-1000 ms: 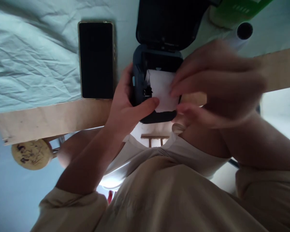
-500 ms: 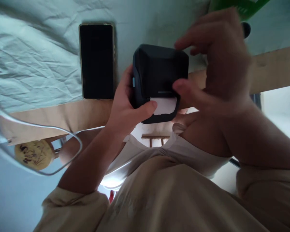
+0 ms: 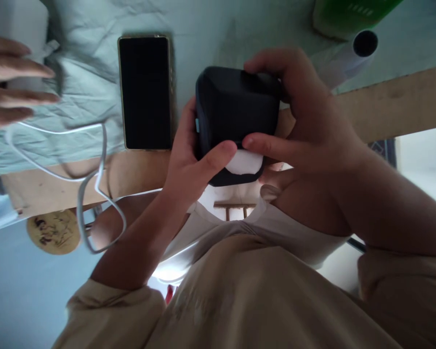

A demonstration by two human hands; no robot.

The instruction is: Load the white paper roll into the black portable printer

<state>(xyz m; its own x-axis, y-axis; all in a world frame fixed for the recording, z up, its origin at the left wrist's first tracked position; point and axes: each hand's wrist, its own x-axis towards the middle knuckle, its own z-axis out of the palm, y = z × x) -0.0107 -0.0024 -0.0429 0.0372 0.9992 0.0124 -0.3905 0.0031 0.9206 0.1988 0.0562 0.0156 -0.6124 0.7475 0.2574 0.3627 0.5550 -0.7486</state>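
Over the table's edge I hold a small black label printer (image 3: 240, 106), with white paper (image 3: 244, 162) showing at its near end and a light-blue button on its left side. My left hand (image 3: 196, 155) is closed around its left side, the thumb lying near the paper. My right hand (image 3: 305, 116) grips it from the right, with fingers over the far edge and the thumb on top just above the paper. The printer's underside is hidden.
A smartphone (image 3: 145, 92) lies left of the printer on the green cloth (image 3: 87, 24). Another person's hand (image 3: 18, 80) is by a white device (image 3: 18, 24) at far left, near a looping white cable (image 3: 103, 160). Back right are a green container (image 3: 349, 17) and a white roll (image 3: 343, 63).
My right hand has come in from the right and closed on the printer. Another person's hand and the white device have appeared at the left, and the cable has shifted.
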